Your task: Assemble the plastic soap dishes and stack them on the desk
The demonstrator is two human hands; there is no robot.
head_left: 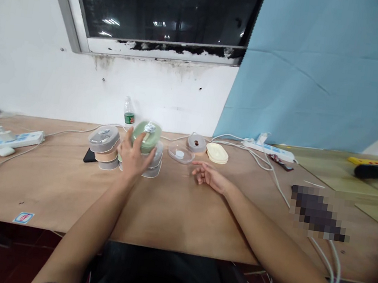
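My left hand (133, 156) is at the front of a round-cornered green container (148, 135), its fingers spread across the near side. The green container sits high among stacked containers, and my hand hides part of the stack below it. Close on its right stands a stack of grey containers (153, 169). On its left is another stack, with a grey-lidded container (104, 138) on top and a beige layer beneath. My right hand (210, 177) hovers low over the table, index finger stretched toward a clear lid (180, 154) with a white centre, other fingers loosely curled. No object shows in it.
Behind the clear lid are a grey lid-like piece (196, 143) and cream lids (217, 153). A plastic bottle (129, 112) stands by the wall. Power strips (16, 141) and white cables lie at both sides. A dark pixelated object (318, 212) is at the right.
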